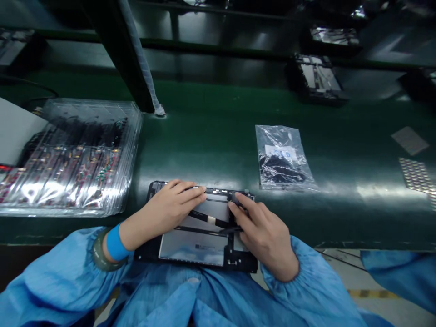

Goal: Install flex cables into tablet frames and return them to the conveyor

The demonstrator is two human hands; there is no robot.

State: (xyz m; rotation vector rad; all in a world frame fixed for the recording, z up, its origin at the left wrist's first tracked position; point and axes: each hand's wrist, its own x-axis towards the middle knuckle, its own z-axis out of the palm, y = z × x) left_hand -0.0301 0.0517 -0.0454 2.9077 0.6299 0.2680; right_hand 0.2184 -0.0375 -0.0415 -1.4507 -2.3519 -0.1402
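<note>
An opened tablet [200,247], with silver panels and a black frame, lies over the bench's front edge, its near side at my body. My left hand [173,206] rests flat across its upper left part, fingers stretched towards the top edge. A black flat cable [202,216] with a pale band runs across the panels beneath that hand. At the tablet's upper right corner, my right hand [264,227] bends its fingers into a pinch. Its fingertips press close around a small dark spot there. What they hold, if anything, is too small to make out.
Clear plastic trays [131,168] of circuit boards are stacked on the left. A clear bag [281,159] of small black parts lies ahead on the green bench [204,136]. Further back stands another open device [318,77]. A sticker sheet [417,173] and a co-worker's blue sleeve [402,277] are right.
</note>
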